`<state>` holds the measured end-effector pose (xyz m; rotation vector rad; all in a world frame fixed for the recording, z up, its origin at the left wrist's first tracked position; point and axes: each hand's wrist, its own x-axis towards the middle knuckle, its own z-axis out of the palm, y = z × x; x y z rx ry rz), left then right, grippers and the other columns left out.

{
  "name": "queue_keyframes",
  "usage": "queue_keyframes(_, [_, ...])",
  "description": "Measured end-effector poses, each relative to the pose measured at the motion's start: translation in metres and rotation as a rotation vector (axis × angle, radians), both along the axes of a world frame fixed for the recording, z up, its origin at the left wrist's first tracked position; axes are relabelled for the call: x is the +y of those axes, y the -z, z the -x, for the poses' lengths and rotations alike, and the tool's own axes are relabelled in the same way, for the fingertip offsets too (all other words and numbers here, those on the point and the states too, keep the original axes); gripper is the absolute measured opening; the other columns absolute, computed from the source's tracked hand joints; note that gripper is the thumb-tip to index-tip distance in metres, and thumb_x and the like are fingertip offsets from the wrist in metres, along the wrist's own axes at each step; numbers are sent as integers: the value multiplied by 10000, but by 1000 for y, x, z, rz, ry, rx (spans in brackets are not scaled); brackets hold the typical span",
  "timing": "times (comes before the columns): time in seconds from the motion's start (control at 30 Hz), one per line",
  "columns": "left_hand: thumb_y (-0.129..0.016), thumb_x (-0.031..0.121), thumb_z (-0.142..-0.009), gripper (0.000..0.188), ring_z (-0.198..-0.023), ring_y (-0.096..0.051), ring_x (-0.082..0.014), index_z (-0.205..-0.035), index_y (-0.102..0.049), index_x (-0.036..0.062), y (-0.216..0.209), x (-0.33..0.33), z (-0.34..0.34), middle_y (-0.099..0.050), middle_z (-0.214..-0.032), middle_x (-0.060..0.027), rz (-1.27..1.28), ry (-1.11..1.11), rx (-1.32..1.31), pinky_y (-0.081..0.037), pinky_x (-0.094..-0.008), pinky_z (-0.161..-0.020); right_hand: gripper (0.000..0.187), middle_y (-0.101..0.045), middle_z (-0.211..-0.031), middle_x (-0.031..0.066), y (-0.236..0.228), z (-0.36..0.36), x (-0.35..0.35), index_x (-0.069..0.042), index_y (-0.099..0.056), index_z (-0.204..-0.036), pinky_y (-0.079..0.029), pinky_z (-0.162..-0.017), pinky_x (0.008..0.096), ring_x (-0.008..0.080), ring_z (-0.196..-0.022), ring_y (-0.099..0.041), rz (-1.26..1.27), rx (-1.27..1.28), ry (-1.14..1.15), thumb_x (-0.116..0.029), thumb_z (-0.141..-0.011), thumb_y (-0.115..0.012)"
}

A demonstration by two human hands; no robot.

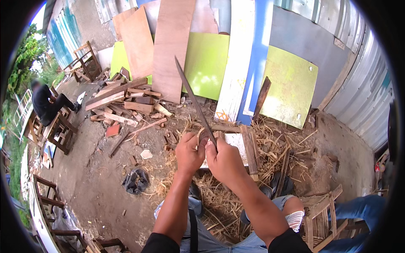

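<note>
A long dark blade (pixel 193 99), like a machete, slants up and away to the left with its narrow tip pointing at the leaning boards. The fingers of my right hand (pixel 226 159) are closed round its near end. Beside it, my left hand (pixel 187 154) is closed on a small curved brown piece (pixel 203 137), whose kind I cannot make out. The two hands meet at the thumbs. Below them lies a white flat surface (pixel 236 143), with upright-looking wood strips (pixel 249 152) along its right side.
Wood shavings (pixel 219 211) cover the ground round my feet. Scrap lumber (pixel 126 99) is piled at the far left, near a black plastic bag (pixel 136 181). Panels (pixel 173 50) lean on the wall. A seated person (pixel 48 101) is at left; a wooden chair (pixel 322 215) stands at right.
</note>
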<state>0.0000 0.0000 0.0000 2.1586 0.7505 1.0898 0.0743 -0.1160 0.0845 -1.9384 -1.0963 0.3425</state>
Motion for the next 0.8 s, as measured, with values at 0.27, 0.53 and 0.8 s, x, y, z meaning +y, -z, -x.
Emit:
queue_keyframes(0.27, [-702, 121, -796, 587, -1185, -537, -394, -1340, -514, 5, -2, -4, 18, -581, -1260, -200, 76, 169, 54, -437, -440, -1013, 334, -640, -729, 286, 1, 0, 2, 47, -605, -896, -502, -624, 519, 488, -722, -637, -10, -50, 42, -267, -982, -529])
queue_keyframes(0.53, [-554, 69, -873, 472, -872, -479, -131, -1333, -472, 0, -7, 5, 42, -538, -1041, -48, 512, 2, -555, -418, -287, -802, 318, -661, -745, 283, 52, 5, 13, 50, -625, -877, -535, -677, 533, 469, -733, -663, 207, -88, 25, -234, -969, -515])
queue_keyframes(0.8, [-832, 274, -791, 605, -841, -539, -191, -1296, -601, 35, -26, -6, 21, -602, -990, -85, -33, -19, -185, -461, -323, -732, 335, -678, -815, 293, 92, 4, 18, 50, -636, -932, -530, -760, 551, 476, -800, -668, 232, -90, 24, -249, -977, -491])
